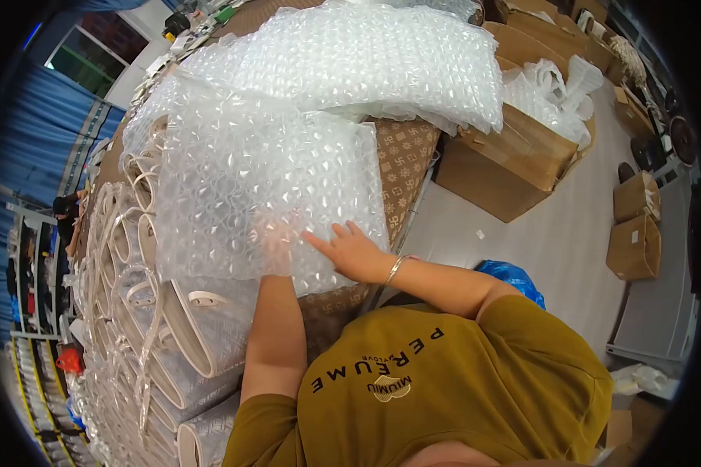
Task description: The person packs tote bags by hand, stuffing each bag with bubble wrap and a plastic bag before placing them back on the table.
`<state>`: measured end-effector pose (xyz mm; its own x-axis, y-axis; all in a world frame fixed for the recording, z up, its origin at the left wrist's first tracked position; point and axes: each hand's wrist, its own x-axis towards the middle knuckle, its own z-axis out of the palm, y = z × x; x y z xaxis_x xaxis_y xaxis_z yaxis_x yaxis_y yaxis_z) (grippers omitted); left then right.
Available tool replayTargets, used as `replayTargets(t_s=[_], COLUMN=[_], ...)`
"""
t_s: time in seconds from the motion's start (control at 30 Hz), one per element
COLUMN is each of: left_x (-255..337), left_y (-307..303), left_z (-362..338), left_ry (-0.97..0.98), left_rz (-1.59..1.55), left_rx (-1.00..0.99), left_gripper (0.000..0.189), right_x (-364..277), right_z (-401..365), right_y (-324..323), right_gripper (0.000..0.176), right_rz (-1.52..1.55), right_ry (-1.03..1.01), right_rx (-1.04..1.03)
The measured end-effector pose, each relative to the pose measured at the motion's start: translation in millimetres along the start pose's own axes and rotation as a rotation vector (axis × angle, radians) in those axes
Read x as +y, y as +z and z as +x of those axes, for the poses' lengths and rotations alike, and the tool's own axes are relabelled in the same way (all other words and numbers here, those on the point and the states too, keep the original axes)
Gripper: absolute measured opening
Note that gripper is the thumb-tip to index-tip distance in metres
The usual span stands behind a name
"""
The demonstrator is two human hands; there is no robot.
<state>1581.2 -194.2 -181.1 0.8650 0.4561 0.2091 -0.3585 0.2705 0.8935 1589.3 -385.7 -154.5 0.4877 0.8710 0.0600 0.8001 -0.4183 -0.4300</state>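
Observation:
A sheet of clear bubble wrap (234,156), apparently layered or a bag, lies on the brown patterned table in front of me. My left hand (276,240) is under or inside its near edge and shows only as a blur through the bubbles; its fingers cannot be made out. On top of the wrap rests my right hand (354,251), fingers spread, one pointing toward the left hand, with nothing held. A bracelet (396,269) circles the right wrist. Behind lies a large stack of bubble wrap (366,58).
Several pale handbags (187,327) with looped handles, partly in clear plastic, crowd the left. An open cardboard box (498,167) with plastic inside stands on the floor at right, near a blue plastic bag (514,279). Another person (66,222) is at far left.

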Motion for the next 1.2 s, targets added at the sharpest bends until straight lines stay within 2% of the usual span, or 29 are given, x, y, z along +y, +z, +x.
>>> replayTargets(t_s=[0.03,0.13,0.17,0.23,0.27,0.37,0.4,0.5,0.53,0.63,0.67,0.77,0.8,0.9,0.93,1.0,1.03,1.07,1.1,1.17,1.2], left_x=[12,40,46,56,59,64,61,43,31,-20,-13,16,24,38,21,-9,-25,-37,-59,-43,-60], left_y=[0,0,0,0,0,-1,2,13,0,-59,-52,-16,-8,9,-9,-49,-63,-80,-86,-76,-55], left_z=[-2,-7,-9,-12,-14,-18,-21,-34,-31,-16,-19,-32,-34,-41,-42,-44,-20,-25,-5,15,-10], left_ry=[-0.04,-0.179,-0.227,-0.312,-0.356,-0.491,-0.495,-0.225,-0.223,-0.185,-0.183,-0.209,-0.204,-0.547,-0.556,-0.555,-0.546,-0.528,-0.5,-0.427,-0.42], left_rz=[0.018,0.057,0.067,0.084,0.094,0.132,0.133,0.141,0.142,-0.061,-0.061,-0.15,-0.153,-1.434,-1.433,-1.079,-0.899,-0.721,-0.545,-0.207,-0.213], left_rx=[-0.006,-0.021,-0.028,-0.049,-0.06,-0.101,-0.097,-0.066,-0.063,-0.332,-0.325,-0.232,-0.234,-0.148,-0.154,-0.184,-0.202,-0.22,-0.231,-0.221,-0.207], left_gripper=[0.057,0.057,0.057,0.057,0.057,0.057,0.057,0.052,0.052,0.062,0.062,0.062,0.062,0.06,0.06,0.056,0.055,0.053,0.052,0.05,0.05], right_x=[8,34,41,53,58,69,68,58,54,39,35,17,14,7,-2,-9,-4,1,8,16,20], right_z=[0,-14,-21,-35,-45,-69,-70,-71,-72,-69,-69,-69,-66,-52,-41,-10,9,19,21,23,22], right_y=[1,-9,-14,-32,-38,-54,-54,-52,-52,-50,-54,-83,-89,-106,-114,-118,-107,-99,-95,-87,-83], right_gripper=[0.078,0.067,0.067,0.064,0.064,0.06,0.06,0.063,0.063,0.071,0.071,0.08,0.08,0.089,0.093,0.097,0.099,0.101,0.101,0.088,0.082], right_rz=[0.002,0.477,0.478,0.717,0.715,0.527,0.531,-0.098,-0.098,-0.07,-0.07,-0.092,-0.097,0.671,0.756,0.838,0.805,0.77,0.768,1.111,1.282], right_ry=[-0.008,0.006,0.009,-0.135,-0.134,-0.116,-0.116,-0.13,-0.134,-0.069,-0.076,0.037,0.037,0.107,0.114,0.123,0.256,0.385,0.38,0.488,0.545], right_rx=[-0.006,0.214,0.202,0.47,0.462,0.257,0.254,0.004,0.003,0.031,0.027,-0.277,-0.275,0.186,0.28,0.397,0.433,0.466,0.478,0.459,0.432])
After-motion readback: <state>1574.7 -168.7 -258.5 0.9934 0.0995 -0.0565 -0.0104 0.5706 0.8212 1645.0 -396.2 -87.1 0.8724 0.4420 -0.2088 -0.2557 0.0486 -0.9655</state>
